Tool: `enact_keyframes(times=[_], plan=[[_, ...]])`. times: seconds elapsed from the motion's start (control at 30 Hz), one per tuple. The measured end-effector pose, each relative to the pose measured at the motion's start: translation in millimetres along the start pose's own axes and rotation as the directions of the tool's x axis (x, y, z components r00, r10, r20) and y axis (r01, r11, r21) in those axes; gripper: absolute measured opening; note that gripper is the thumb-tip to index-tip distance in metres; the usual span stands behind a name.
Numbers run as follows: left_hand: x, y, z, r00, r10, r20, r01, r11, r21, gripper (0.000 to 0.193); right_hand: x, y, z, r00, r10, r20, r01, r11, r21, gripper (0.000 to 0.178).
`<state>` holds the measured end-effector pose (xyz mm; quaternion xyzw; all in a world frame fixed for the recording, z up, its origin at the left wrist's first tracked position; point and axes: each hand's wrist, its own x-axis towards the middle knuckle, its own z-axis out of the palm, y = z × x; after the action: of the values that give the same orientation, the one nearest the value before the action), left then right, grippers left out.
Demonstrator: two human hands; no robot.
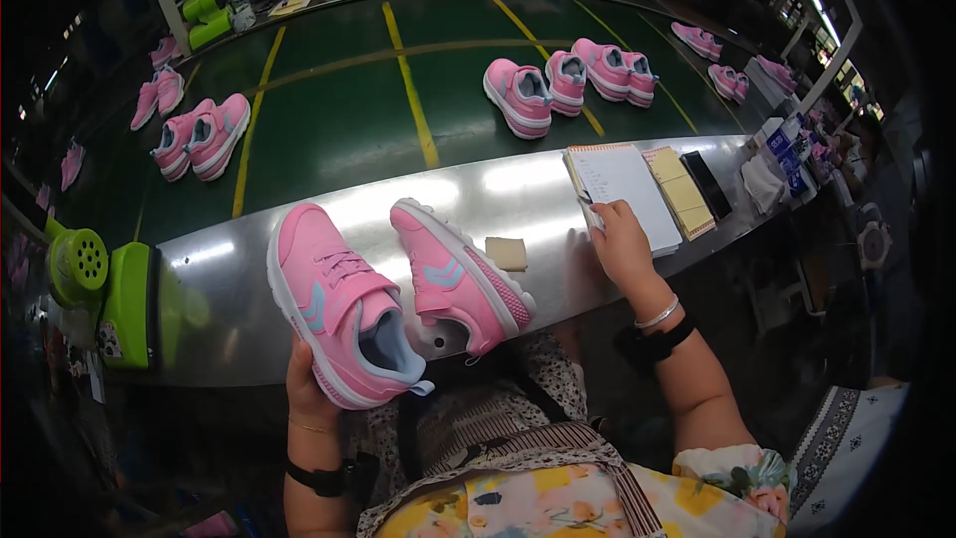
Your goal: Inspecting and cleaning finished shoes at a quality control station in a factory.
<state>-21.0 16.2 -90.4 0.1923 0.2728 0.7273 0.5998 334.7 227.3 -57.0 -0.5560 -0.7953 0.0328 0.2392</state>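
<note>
One pink shoe (334,294) is in the left hand (304,379), tilted, its toe pointing away from the body and its opening toward it; the mate (446,279) lies on its side on the bench (219,289), between the hands, sole toward the right one. To handle this well, it seems best to keep the left grip low by the heel and sole, clear of the blue-lined opening, so the upper does not crease; the right hand (625,244) had better stay light, lest the pad (632,189) slide. The left hand is closed on the shoe's heel end, though its fingers pass behind and how far they curl is hidden. The right hand, well apart from it, has bent fingers at the pad's near-left edge, seemingly touching; whether they pinch anything I cannot tell. A tan block (507,254) lies between that hand and the mate, and yellow notes (679,191) lie to its right.
</note>
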Motion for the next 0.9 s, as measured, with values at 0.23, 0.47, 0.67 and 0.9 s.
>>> enact_keyframes(times=[0.23,0.47,0.67,0.9], plan=[[28.5,-15.3,-8.0,0.996,0.092,-0.015,-0.092,0.995,0.038,0.066,27.2,23.2,-7.5,0.99,0.017,-0.14,-0.05,0.971,-0.235,0.018],[20.3,-19.3,-15.7,0.994,0.091,-0.061,-0.09,0.996,0.024,0.069,18.3,15.5,2.7,0.957,-0.288,-0.01,0.269,0.904,-0.331,0.007],[19.7,-20.7,-21.0,0.992,0.117,-0.054,-0.116,0.993,0.036,0.069,19.8,17.4,6.4,0.975,-0.205,0.082,0.215,0.791,-0.573,0.008],[20.6,-22.8,-5.8,0.987,0.148,-0.058,-0.145,0.988,0.047,0.07,19.8,16.1,-4.0,0.978,-0.194,0.073,0.206,0.869,-0.45,0.007]])
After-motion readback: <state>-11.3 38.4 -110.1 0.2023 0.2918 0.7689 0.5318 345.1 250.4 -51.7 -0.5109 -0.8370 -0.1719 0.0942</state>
